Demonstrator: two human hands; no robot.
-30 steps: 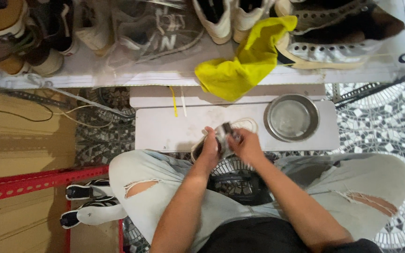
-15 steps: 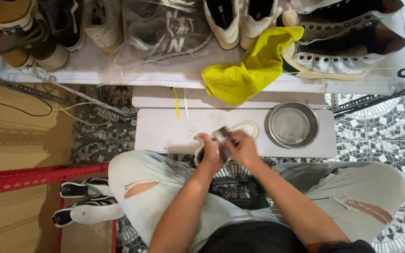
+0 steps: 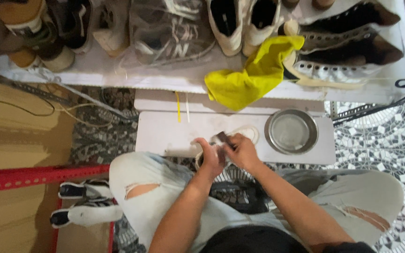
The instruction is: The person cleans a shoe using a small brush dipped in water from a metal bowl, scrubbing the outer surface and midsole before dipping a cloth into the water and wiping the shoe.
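Even, fairly bright light falls from above, leaving only soft shadows under the white bench (image 3: pixel 165 131) and between the knees. The metal bowl (image 3: pixel 291 131) shows dull glare (no hard highlight). Motion blur smears both hands and the far shelf; edges bow slightly.

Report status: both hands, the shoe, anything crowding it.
Left hand grips white shoe on the white board. Right hand holds small dark brush against it. Steel bowl sits close right, not touching.

Mosaic tile floor (image 3: pixel 380 126), white low bench (image 3: pixel 165 133), shoe shelf (image 3: pixel 118 75)
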